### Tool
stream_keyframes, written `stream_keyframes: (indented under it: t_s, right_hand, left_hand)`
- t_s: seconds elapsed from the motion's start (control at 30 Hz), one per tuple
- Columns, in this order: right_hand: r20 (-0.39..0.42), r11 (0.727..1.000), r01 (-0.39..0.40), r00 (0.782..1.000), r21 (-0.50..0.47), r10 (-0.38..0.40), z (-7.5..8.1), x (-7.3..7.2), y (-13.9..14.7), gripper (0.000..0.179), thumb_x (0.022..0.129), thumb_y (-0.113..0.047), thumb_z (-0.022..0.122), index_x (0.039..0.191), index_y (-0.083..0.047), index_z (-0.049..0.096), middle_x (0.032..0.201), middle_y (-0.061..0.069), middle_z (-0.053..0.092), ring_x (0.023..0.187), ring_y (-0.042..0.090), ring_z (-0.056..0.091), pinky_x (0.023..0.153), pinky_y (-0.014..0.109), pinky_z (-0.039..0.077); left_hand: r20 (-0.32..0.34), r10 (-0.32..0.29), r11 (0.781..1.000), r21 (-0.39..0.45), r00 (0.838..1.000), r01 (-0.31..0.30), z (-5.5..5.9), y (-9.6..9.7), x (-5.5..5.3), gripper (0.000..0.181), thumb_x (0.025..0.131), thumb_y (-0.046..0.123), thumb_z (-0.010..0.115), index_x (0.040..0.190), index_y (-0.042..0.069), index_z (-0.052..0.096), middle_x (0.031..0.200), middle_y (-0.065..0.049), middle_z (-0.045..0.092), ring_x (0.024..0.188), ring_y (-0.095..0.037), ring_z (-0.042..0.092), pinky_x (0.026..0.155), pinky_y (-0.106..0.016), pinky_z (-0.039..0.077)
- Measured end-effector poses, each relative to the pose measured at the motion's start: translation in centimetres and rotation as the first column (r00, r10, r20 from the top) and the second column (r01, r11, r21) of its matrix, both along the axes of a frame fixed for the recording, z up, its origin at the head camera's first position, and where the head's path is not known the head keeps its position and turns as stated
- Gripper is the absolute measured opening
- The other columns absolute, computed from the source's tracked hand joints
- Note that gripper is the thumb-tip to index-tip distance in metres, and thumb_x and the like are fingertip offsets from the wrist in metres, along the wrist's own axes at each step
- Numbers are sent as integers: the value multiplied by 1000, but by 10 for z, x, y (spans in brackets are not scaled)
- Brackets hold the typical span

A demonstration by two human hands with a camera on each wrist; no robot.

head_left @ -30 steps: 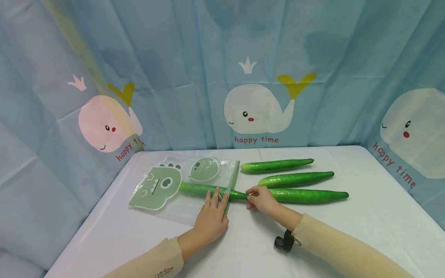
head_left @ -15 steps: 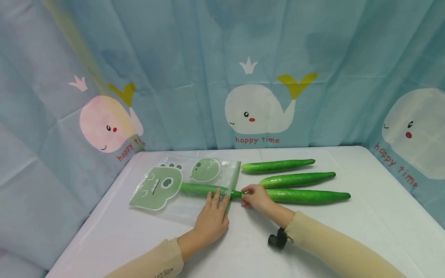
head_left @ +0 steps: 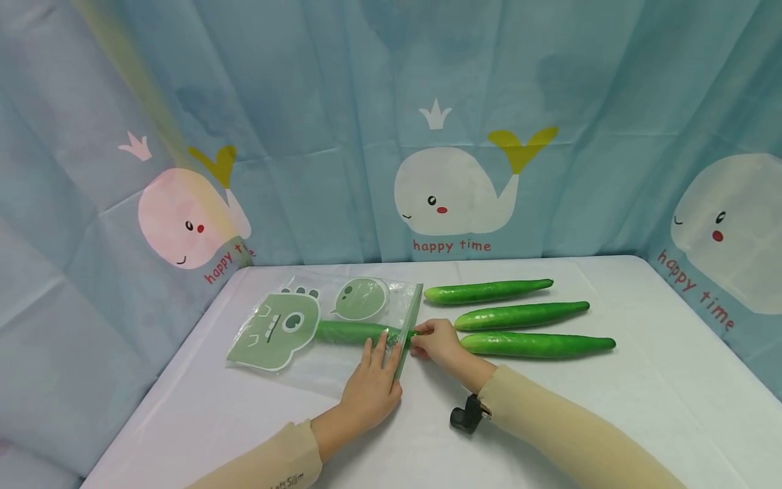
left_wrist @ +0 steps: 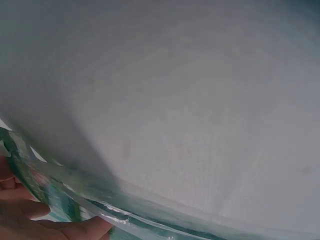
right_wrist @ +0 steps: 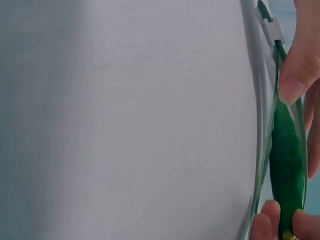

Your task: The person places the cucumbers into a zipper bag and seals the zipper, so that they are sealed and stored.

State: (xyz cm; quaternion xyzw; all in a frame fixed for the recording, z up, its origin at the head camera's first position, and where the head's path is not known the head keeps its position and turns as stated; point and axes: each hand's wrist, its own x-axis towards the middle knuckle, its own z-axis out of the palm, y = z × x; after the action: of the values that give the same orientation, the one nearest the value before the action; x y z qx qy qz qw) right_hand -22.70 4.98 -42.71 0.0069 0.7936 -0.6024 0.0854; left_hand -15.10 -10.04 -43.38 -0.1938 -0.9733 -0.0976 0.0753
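Note:
A clear zip bag (head_left: 397,302) with green cartoon prints lies flat on the table, its mouth to the right. A cucumber (head_left: 348,331) is almost wholly inside it; only its narrow end sticks out. My left hand (head_left: 371,390) is at the bag's mouth, straight fingers over the upper layer. In the right wrist view its thumb (right_wrist: 292,87) is at the parted lip, other fingers on the far side. My right hand (head_left: 441,343) pinches the cucumber's tip between fingertips (right_wrist: 305,225) and thumb. The left wrist view catches only some fingers (left_wrist: 75,227) at the bag's edge.
Several things lie right of the bag: a far cucumber (head_left: 489,291), a middle cucumber (head_left: 522,316) and a near cucumber (head_left: 540,344) behind my right hand. A white slider (right_wrist: 274,31) sits on the bag's zip. A whale-print curtain (head_left: 342,136) encloses the white table (head_left: 183,407).
My right hand has moved left, pushing the cucumber deeper into the bag, so less of its narrow end shows. My left hand and the bag have hardly moved.

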Motion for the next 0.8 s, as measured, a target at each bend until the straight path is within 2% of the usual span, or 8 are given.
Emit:
stream_keyframes:
  t_s: [0.43, 0.6, 0.8]
  right_hand:
    - [40, 990, 100, 994, -96, -97, -5, -18, -15, 18, 91, 6, 60, 108, 14, 62, 84, 19, 68, 62, 16, 65, 59, 28, 56]
    - [48, 976, 170, 985, -139, -164, -3, -25, -20, 17, 91, 7, 59, 106, 14, 62, 79, 17, 65, 58, 15, 61, 58, 27, 55]
    - [52, 959, 239, 971, -150, -233, -6, -35, -26, 19, 91, 4, 61, 107, 14, 61, 81, 18, 64, 57, 13, 59, 55, 23, 53]
  left_hand:
    - [3, 5, 1000, 1, 1000, -5, -2, 0, -1, 56, 87, 12, 59, 139, -4, 48, 145, -31, 38, 130, -52, 38, 93, -49, 48]
    - [15, 14, 1000, 18, 1000, -14, -5, -1, -2, 56, 87, 13, 59, 140, -4, 47, 145, -30, 38, 130, -51, 38, 87, -49, 51]
    - [41, 7, 999, 45, 999, -9, -6, 0, -2, 57, 88, 12, 59, 140, -6, 45, 146, -31, 35, 131, -52, 36, 83, -50, 53]
